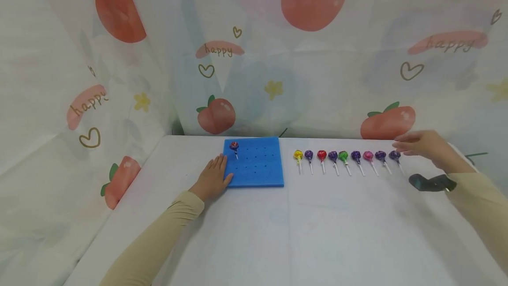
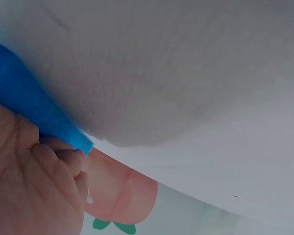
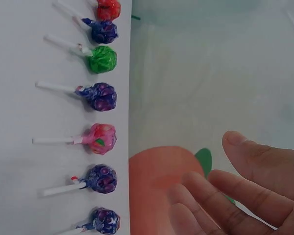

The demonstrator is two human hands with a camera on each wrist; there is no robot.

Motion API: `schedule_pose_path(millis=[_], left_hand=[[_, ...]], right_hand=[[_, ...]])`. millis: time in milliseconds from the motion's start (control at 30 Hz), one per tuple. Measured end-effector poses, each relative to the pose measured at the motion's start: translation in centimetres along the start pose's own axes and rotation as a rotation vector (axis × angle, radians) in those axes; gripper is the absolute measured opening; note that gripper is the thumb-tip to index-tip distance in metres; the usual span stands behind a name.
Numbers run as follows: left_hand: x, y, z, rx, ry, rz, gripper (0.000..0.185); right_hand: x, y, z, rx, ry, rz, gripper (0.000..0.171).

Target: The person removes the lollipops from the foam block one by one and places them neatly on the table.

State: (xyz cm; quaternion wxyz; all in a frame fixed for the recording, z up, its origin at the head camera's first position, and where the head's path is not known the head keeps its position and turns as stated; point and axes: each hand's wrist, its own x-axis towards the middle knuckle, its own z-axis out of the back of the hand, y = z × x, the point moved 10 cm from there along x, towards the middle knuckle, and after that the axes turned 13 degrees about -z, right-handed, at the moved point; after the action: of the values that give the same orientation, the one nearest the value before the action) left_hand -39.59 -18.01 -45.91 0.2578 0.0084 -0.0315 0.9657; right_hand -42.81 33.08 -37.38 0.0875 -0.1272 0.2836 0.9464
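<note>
My left hand [image 1: 213,179] rests along the left edge of a blue board [image 1: 258,179] dotted with small holes, its thumb lying over the near corner. A dark-wrapped lollipop [image 1: 234,146] stands in a hole at the board's far left. Past the right end of a row of lollipops, my right hand [image 1: 422,144] is raised with fingers extended and nothing between them. Nearest to it lies a purple lollipop [image 1: 394,155]. In the right wrist view, thumb and fingers [image 3: 235,181] are spread apart, beside a pink lollipop [image 3: 102,138] and several others.
The row on the white table [image 1: 254,237] runs from a yellow lollipop [image 1: 298,155] through a red one [image 1: 322,155] and a green one [image 1: 343,156], with purple ones among them; sticks point nearer. A printed curtain [image 1: 317,78] hangs behind the table. A dark strap piece [image 1: 430,183] sits by the right wrist.
</note>
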Motion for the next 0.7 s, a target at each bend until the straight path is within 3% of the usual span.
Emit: schedule_pose_path(millis=[100, 400, 700], left_hand=[[0.1, 0.1, -0.2, 0.015, 0.026, 0.004, 0.066], [0.2, 0.0, 0.0, 0.019, 0.012, -0.004, 0.067], [-0.1, -0.1, 0.2, 0.007, 0.025, 0.005, 0.066]], right_hand=[[-0.9, 1.5, -0.1, -0.002, -0.004, 0.020, 0.078], [-2.3, 6.7, -0.9, 0.044, -0.059, 0.210, 0.048], [-2.8, 9.4, -2.9, 0.028, -0.039, 0.252, 0.048]])
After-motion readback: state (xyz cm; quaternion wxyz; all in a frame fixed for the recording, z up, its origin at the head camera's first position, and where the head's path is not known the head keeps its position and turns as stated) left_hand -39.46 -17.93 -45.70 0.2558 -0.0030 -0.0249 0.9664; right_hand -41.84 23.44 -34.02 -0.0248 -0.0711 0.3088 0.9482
